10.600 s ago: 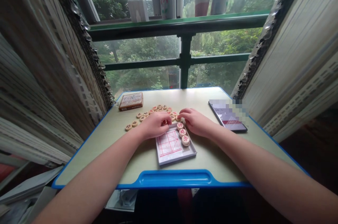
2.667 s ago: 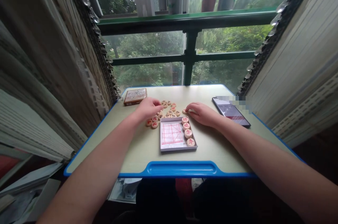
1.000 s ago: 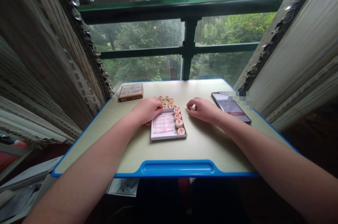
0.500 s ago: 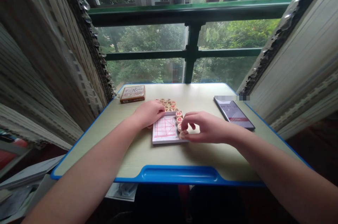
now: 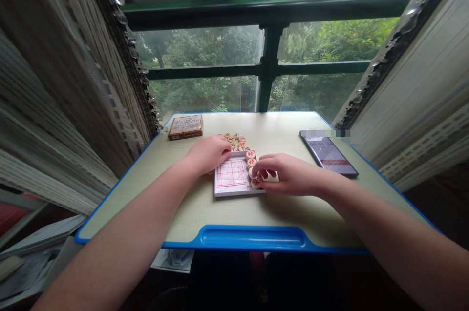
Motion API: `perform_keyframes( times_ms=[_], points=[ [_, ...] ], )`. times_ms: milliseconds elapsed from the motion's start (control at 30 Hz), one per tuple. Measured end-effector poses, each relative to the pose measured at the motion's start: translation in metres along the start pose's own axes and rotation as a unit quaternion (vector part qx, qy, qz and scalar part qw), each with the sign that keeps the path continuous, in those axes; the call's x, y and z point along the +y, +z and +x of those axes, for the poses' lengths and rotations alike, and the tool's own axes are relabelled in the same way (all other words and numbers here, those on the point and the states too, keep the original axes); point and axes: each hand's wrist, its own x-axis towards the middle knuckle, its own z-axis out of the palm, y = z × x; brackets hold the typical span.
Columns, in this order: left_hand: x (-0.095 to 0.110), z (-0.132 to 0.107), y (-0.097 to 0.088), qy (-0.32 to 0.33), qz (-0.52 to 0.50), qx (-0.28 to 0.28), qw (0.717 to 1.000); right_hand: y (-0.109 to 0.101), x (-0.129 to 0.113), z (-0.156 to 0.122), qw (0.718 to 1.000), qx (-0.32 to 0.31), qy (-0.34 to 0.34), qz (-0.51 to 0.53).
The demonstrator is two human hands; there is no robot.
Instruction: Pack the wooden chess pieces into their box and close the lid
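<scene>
A shallow white box [image 5: 240,194] lies on the table, with a folded paper board [image 5: 231,173] printed with red lines inside it. Along the box's right side runs a column of round wooden Chinese chess pieces [image 5: 250,155] with red characters. My right hand [image 5: 280,173] pinches a chess piece [image 5: 255,182] at the near end of that column, inside the near right corner. My left hand [image 5: 212,152] rests at the far left corner of the box, fingers curled against its edge; its fingertips are partly hidden. Beyond the box, more loose chess pieces [image 5: 234,143] lie grouped, partly behind my left hand.
A brown flat case [image 5: 185,126] lies at the table's far left. A phone [image 5: 329,153] showing a running timer lies on the right. The table [image 5: 176,225] has a blue rim and a blue front groove [image 5: 252,238]. Curtains flank both sides, with a window ahead.
My right hand has brought the chess piece from the box's right edge slightly inward, into line with the column. My left hand stays at the far left corner. The view has shifted slightly.
</scene>
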Motion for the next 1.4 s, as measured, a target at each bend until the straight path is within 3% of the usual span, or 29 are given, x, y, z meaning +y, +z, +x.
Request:
perform_keyframes(
  times_ms=[433, 667, 1400],
  points=[
    [0.007, -0.003, -0.004, -0.003, 0.032, -0.004, 0.999, 0.001, -0.001, 0.002, 0.999, -0.014, 0.025, -0.02],
    [0.019, -0.01, -0.012, 0.101, -0.035, 0.096, 0.99, 0.002, 0.002, 0.001, 1.0, -0.008, 0.017, -0.016],
    [0.032, -0.008, 0.0, 0.149, -0.063, 0.033, 0.986, 0.002, 0.004, 0.0, 1.0, 0.004, 0.02, -0.022]
  ],
)
